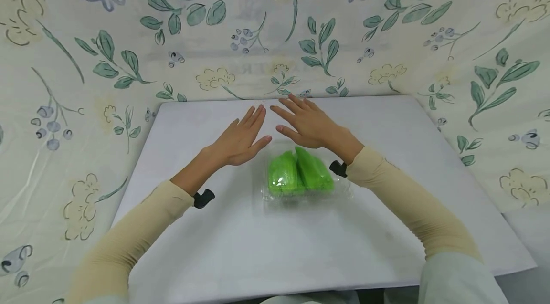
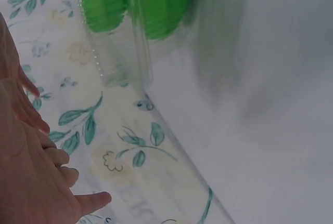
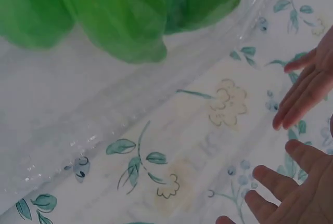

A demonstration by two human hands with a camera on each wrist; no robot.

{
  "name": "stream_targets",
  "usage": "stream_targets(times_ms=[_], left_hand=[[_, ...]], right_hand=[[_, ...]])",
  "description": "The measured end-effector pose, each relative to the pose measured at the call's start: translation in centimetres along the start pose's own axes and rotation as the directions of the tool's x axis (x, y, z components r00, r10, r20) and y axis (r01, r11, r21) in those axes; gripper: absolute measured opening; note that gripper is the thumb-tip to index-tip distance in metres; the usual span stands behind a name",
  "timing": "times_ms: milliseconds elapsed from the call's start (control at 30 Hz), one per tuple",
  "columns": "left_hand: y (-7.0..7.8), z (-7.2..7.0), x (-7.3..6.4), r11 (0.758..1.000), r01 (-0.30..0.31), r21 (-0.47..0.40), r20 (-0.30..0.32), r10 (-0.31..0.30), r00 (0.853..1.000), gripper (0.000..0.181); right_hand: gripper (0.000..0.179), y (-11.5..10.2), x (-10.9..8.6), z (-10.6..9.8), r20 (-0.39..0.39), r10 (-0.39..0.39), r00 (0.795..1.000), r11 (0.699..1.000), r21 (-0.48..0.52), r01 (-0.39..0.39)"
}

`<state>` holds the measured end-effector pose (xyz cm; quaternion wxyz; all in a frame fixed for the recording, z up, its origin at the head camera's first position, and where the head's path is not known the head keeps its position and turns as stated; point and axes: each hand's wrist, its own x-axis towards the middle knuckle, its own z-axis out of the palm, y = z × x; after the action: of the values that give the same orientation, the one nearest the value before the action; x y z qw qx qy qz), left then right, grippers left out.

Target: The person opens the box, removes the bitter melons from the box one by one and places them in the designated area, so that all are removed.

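Observation:
A clear plastic box (image 1: 343,192) sits on the white table with bright green, smooth, faintly ridged pieces (image 1: 284,175) inside, side by side. In the head view my left hand (image 1: 242,139) is held up at the box's far left, fingers straight and thumb apart. My right hand (image 1: 311,125) hovers just beyond the box's far side, fingers spread. Neither palm holds anything, and the fingertips of the two hands point toward each other with a small gap. Both wrist views show the box (image 2: 122,65) and its green pieces (image 3: 117,21) close by, with the hands at the frame edge.
The white tabletop (image 1: 206,246) has its far edge close behind the hands. A cloth with flowers and leaves (image 1: 320,48) hangs behind and at both sides. Small black cameras (image 1: 204,198) are strapped at both wrists, over beige sleeves (image 1: 404,204).

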<state>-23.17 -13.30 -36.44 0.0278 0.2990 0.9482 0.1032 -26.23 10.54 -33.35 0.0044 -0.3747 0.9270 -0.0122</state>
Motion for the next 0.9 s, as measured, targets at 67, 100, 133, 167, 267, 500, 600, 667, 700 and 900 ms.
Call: stream_targets(times_ms=[67, 100, 133, 167, 267, 500, 600, 667, 700, 900], left_hand=[[-0.1, 0.4, -0.7, 1.000, -0.001, -0.012, 0.001, 0.001, 1.000, 0.084], [-0.1, 0.6, -1.1, 1.000, 0.000, -0.019, 0.003, 0.000, 1.000, 0.085], [-0.1, 0.9, -1.5, 1.000, -0.001, -0.024, 0.010, 0.001, 1.000, 0.087], [-0.1, 1.1, -1.8, 1.000, -0.004, -0.029, 0.014, 0.004, 1.000, 0.088], [0.1, 1.6, -2.8, 0.999, -0.011, -0.053, 0.033, 0.012, 0.999, 0.094], [0.6, 2.7, -4.1, 0.998, -0.015, -0.067, 0.063, 0.019, 0.998, 0.105], [0.9, 3.3, -4.2, 0.997, -0.022, -0.076, 0.071, 0.028, 0.997, 0.109], [1.1, 3.8, -4.4, 0.996, -0.029, -0.085, 0.078, 0.036, 0.996, 0.112], [1.1, 4.0, -4.5, 0.996, -0.031, -0.087, 0.083, 0.039, 0.996, 0.113], [1.4, 5.0, -5.2, 0.994, -0.038, -0.099, 0.094, 0.048, 0.994, 0.117]], right_hand=[[0.064, -0.5, -0.5, 0.5, 0.008, -0.018, 1.000, 1.000, -0.007, 0.018], [0.064, -0.7, -0.7, 0.7, 0.010, -0.029, 1.000, 0.999, -0.012, 0.029], [0.065, -0.9, -1.0, 1.0, 0.011, -0.042, 0.999, 0.999, -0.016, 0.042], [0.065, -1.2, -1.2, 1.2, 0.012, -0.053, 0.999, 0.998, -0.021, 0.053], [0.065, -1.8, -1.9, 2.0, 0.006, -0.091, 0.996, 0.996, -0.026, 0.091], [0.064, -3.1, -3.1, 3.6, -0.017, -0.156, 0.988, 0.987, -0.036, 0.156], [0.064, -3.5, -3.5, 4.4, -0.018, -0.169, 0.986, 0.985, -0.050, 0.168], [0.065, -3.8, -3.8, 4.8, -0.015, -0.175, 0.985, 0.983, -0.060, 0.173], [0.066, -4.0, -4.0, 5.0, -0.014, -0.178, 0.984, 0.982, -0.065, 0.177], [0.070, -5.1, -4.6, 5.8, -0.006, -0.199, 0.980, 0.978, -0.064, 0.198]])
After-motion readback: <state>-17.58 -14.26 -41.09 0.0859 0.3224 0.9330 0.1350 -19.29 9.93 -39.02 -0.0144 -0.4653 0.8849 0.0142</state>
